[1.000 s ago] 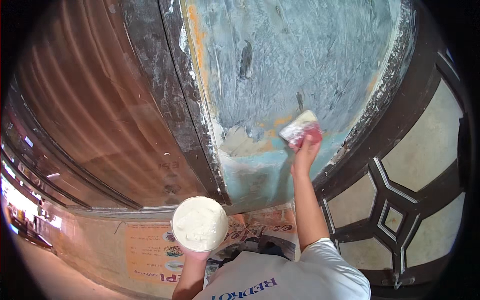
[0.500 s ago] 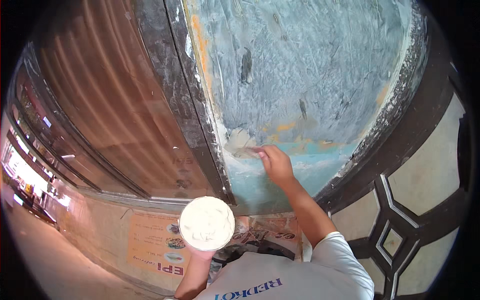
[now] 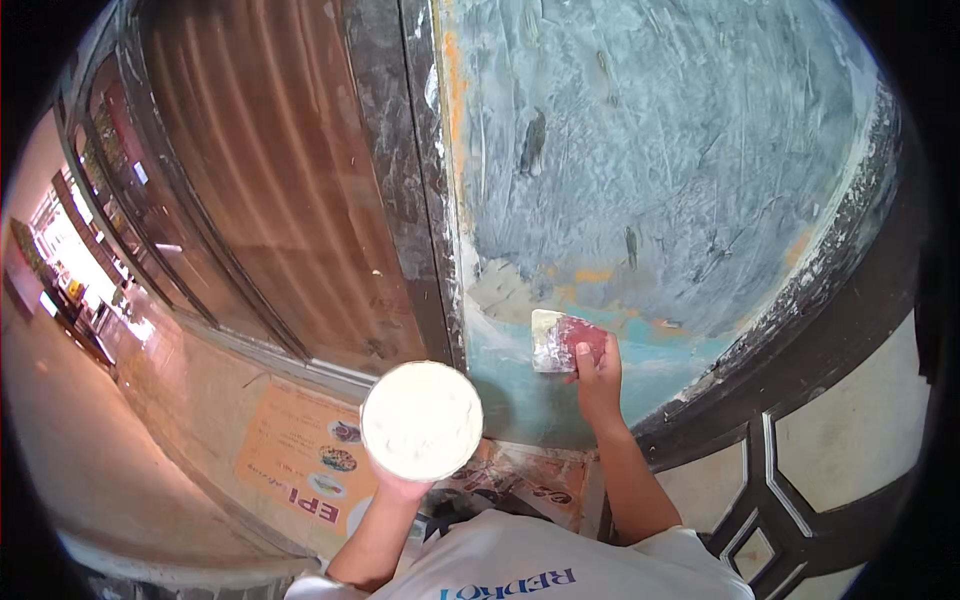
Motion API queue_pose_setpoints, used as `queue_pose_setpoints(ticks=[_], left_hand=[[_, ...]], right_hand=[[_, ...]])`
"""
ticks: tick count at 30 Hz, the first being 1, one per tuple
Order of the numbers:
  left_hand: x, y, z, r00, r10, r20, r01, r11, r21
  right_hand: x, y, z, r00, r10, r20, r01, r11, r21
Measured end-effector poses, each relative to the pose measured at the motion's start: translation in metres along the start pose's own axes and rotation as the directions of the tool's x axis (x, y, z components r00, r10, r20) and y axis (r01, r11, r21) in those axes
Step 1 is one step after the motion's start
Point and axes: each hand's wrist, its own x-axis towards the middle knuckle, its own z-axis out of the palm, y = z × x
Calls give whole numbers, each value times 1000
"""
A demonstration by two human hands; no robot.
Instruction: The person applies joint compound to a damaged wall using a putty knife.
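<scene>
My left hand (image 3: 402, 487) is closed around a round tub (image 3: 419, 477), held upright low in front of my body. White putty (image 3: 422, 418) fills it nearly to the rim. In my right hand (image 3: 600, 382) is a flat red putty spreader (image 3: 578, 342), gripped between thumb and fingers. Pale putty smears its left edge and face. The spreader is in front of the lower part of a blue-grey wall panel (image 3: 690, 140); I cannot tell whether it touches. Left of it, a beige putty patch (image 3: 500, 290) lies on the panel beside the dark frame.
A dark wooden frame post (image 3: 400, 170) and brown glass pane (image 3: 260, 170) stand at left. On the floor lies an orange printed sheet (image 3: 290, 440). Dark panelled woodwork (image 3: 720, 420) with pale insets curves along the right.
My right hand has drawn back from the putty patch, down and to the right, turning the spreader's face into view. The tub stays in my left hand. The view has shifted slightly.
</scene>
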Motion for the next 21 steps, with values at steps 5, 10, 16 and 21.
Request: queue_pose_setpoints(ticks=[5, 10, 16, 21], left_hand=[[18, -22, -6, 1000, -5, 18, 5, 1000, 7], [16, -29, -14, 999, -48, 23, 47, 999, 12], [12, -34, -13, 990, -75, 120, 93, 984, -153], [12, -27, -1, 989, -87, 122, 98, 991, -91]], right_hand=[[1, 8, -17, 991, 58, 119, -59, 998, 8], [11, -18, -29, 954, 75, 289, -78, 997, -3], [41, -85, 9, 801, 92, 591, 84, 961, -263], [59, -110, 57, 550, 220, 806, 456, 730, -510]])
